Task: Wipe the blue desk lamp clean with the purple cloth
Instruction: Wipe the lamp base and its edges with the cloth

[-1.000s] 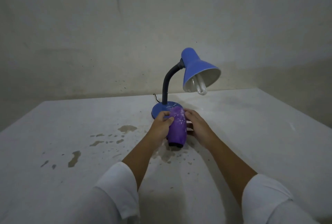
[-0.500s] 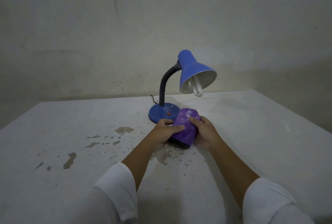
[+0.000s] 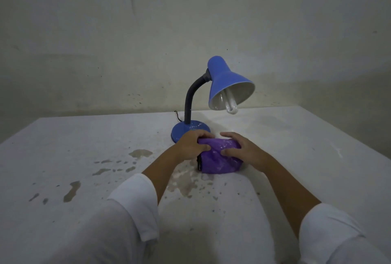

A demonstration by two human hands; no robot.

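The blue desk lamp (image 3: 226, 79) stands on the white table, with a round blue base (image 3: 184, 130), a dark bent neck and a white bulb in its shade. Just in front of the base lies the purple cloth (image 3: 215, 162), bunched into a wet roll resting on the table. My left hand (image 3: 190, 144) grips its left end. My right hand (image 3: 243, 149) grips its top and right side. Both hands are just short of the lamp's base.
The white table (image 3: 306, 136) has wet patches (image 3: 140, 153) to the left of my hands and more below the cloth. A thin dark cord (image 3: 177, 116) runs from the lamp's base toward the wall close behind.
The cloth has turned from upright between my hands to lying sideways on the table, and it has come away from the lamp's base toward me. Both hands kept hold of it.
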